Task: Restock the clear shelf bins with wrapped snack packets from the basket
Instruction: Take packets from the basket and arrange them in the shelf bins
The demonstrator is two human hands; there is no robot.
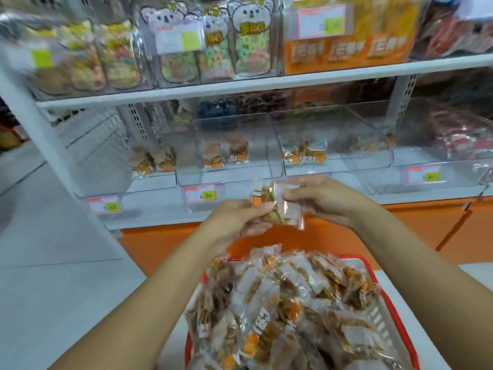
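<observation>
Both hands are raised in front of the lower shelf, holding wrapped snack packets between them. My left hand grips them from the left and below. My right hand pinches their upper right part. Below, a red basket is heaped with several clear-wrapped packets of brown snacks with orange labels. A row of clear shelf bins stands behind the hands, and each bin holds only a few packets at its back.
A white shelf board above carries clear jars of coloured snacks and orange packs. Price tags hang on the bin fronts. An orange cabinet base runs below the shelf. A white upright post stands at left, with grey floor beyond.
</observation>
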